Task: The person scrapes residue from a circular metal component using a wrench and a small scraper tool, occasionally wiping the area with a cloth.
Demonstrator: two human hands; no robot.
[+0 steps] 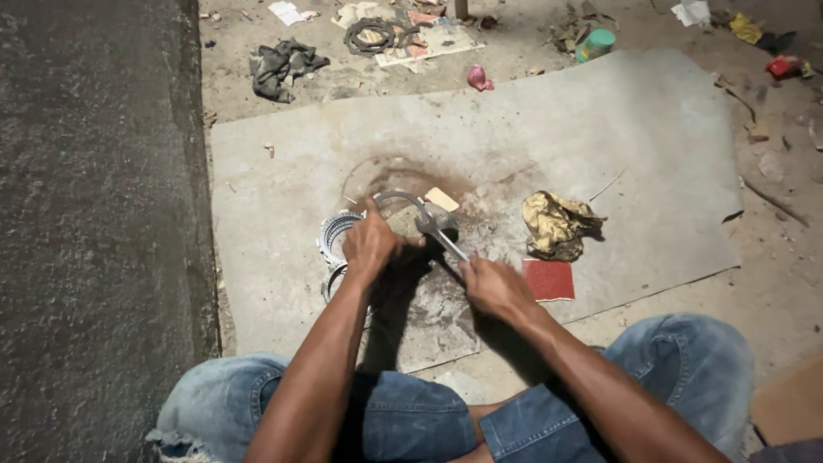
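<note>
My left hand point(370, 244) grips a thin metal ring point(401, 199) and holds it upright on edge on a grey board point(600, 129). My right hand point(495, 287) holds a slim metal tool point(441, 238) whose far end lies against the ring's lower right side. Just left of my left hand lies a stack of toothed metal rings point(333, 233), partly hidden by the hand and forearm. A small tan block point(442, 199) lies behind the ring. A dark stain spreads on the board under the hands.
A red sheet of sandpaper point(549, 279) and a crumpled yellowish rag point(557, 223) lie right of my hands. Beyond the board, the dirt floor holds a dark rag point(283, 65), a black ring point(370, 36), papers and a green can point(595, 45). Rough pavement point(94, 214) runs along the left.
</note>
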